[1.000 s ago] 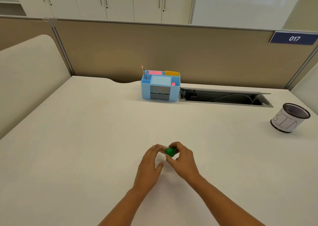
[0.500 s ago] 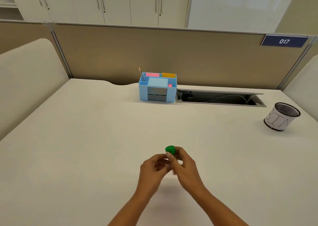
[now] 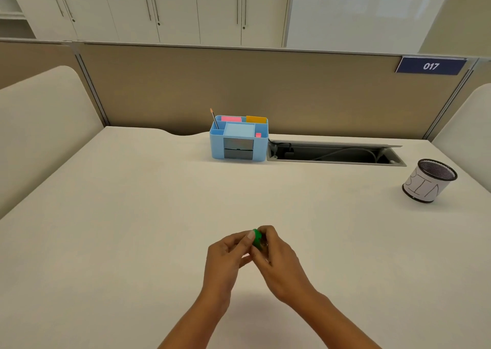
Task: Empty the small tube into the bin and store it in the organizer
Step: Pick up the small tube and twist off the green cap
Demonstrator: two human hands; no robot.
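Observation:
A small clear tube with a green cap (image 3: 257, 238) is held between both hands just above the white desk (image 3: 132, 229), near its front middle. My right hand (image 3: 276, 258) wraps the tube's body, which is mostly hidden. My left hand (image 3: 228, 253) pinches the green cap with thumb and fingers. The blue organizer (image 3: 238, 138) stands at the back of the desk, holding a pencil and coloured notes. The black mesh bin (image 3: 429, 181), labelled BIN on white paper, stands at the far right.
An open cable tray (image 3: 334, 153) is sunk into the desk right of the organizer. A tan partition wall (image 3: 265, 90) closes the back. Pale curved dividers rise at the left and right edges.
The hands have lifted the tube off the desk and drawn it slightly nearer. The left fingers have closed over the green cap, which is now partly covered.

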